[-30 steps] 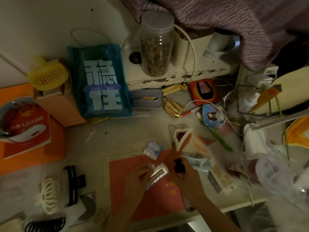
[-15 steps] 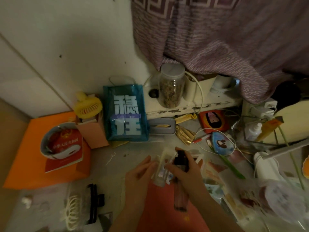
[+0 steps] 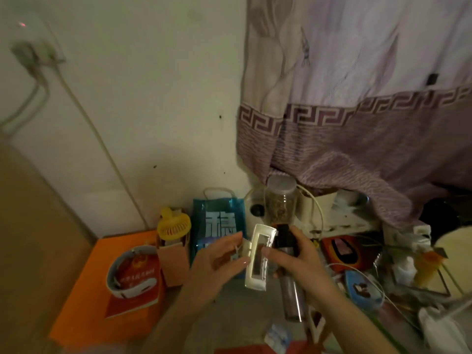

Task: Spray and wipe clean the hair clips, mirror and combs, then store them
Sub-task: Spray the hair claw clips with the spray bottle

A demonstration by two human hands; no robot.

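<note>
Pinching between thumb and fingertips, the left hand (image 3: 217, 259) is holding a cream rectangular hair clip (image 3: 258, 256) upright at lower centre of the frame, its open window turned toward the nozzle, likely so mist can reach the whole face. Its grip is light, with the fingers mostly extended and only the tips touching the clip's left edge. Just beside it, the right hand (image 3: 298, 261) is wrapping its fingers round a spray bottle (image 3: 290, 274), dark cap up and clear body hanging below the palm; that grip is closed firmly on the bottle, the thumb lying across the front, seemingly aiming at the clip. Both forearms are rising from the bottom edge and converging in mid-air above the surface (image 3: 229, 315). Behind the hands, a blue bag (image 3: 217, 215), a yellow fan (image 3: 173, 224) and a jar (image 3: 281, 198) are standing against the wall.
</note>
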